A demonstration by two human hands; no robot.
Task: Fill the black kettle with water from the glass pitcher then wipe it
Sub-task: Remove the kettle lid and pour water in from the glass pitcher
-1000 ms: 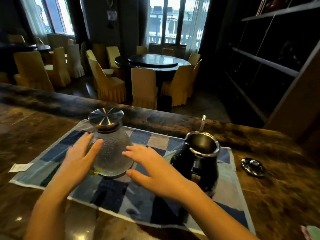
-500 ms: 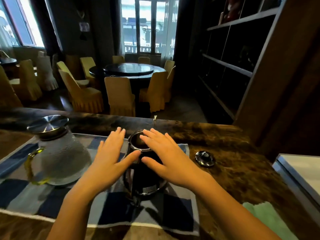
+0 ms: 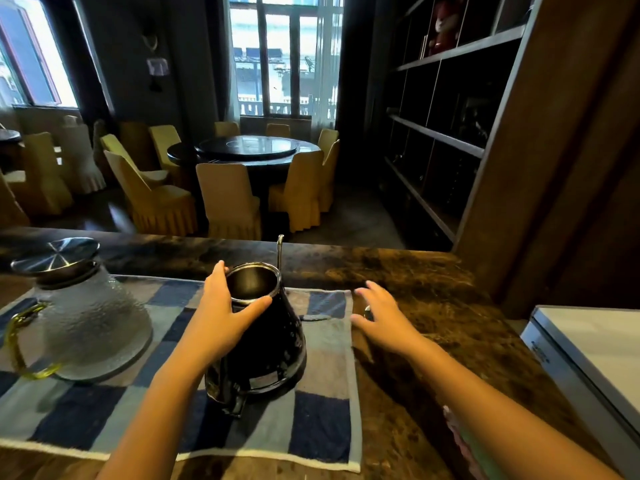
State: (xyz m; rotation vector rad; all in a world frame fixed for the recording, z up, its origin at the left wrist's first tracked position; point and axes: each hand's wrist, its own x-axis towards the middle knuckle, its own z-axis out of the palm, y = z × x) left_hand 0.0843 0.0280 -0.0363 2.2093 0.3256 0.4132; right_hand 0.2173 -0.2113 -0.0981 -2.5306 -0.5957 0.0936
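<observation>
The black kettle (image 3: 273,344) stands lidless on a blue checked cloth mat (image 3: 311,420), its thin spout pointing away from me. My left hand (image 3: 221,313) grips the kettle's neck just under the rim, thumb in front and fingers behind. The glass pitcher (image 3: 90,327), with a steel lid and a yellow handle, stands on the mat at the left. My right hand (image 3: 384,318) hovers with spread fingers over the counter right of the mat, covering most of the small metal kettle lid (image 3: 367,311).
The brown marble counter (image 3: 433,296) runs to a wooden pillar at the right. A white appliance (image 3: 595,355) sits at the right edge. A pale green cloth (image 3: 467,445) lies by my right forearm. Chairs and a round table stand beyond the counter.
My left hand closed round the kettle's neck. My right hand left the kettle and moved right, over the lid on the counter. The view shifted slightly right.
</observation>
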